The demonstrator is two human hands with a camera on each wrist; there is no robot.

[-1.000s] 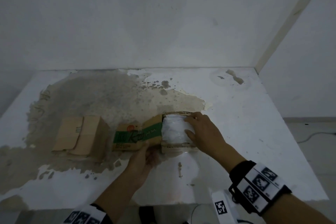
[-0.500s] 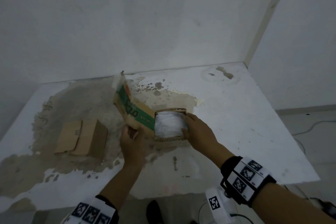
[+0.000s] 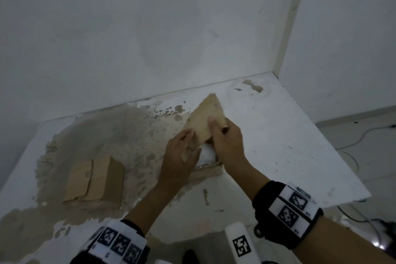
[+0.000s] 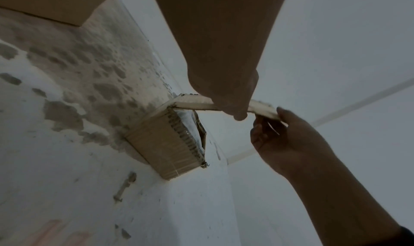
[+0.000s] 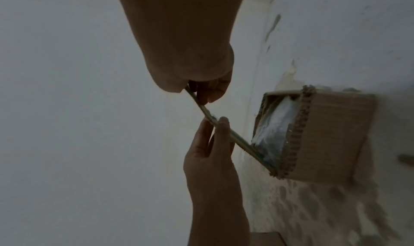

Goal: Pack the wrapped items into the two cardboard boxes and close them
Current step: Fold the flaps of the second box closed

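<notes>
Head view: left hand and right hand both pinch the flap over the open box; uneven pull could crease it or drag the box.

The flap has swung over the open box (both hands now pinch it).

I look down on a white table with a big brownish worn patch where the coating has peeled off. It stands in a corner of plain white walls. On the right I see pale floor with thin cables. The light is dim.
</notes>
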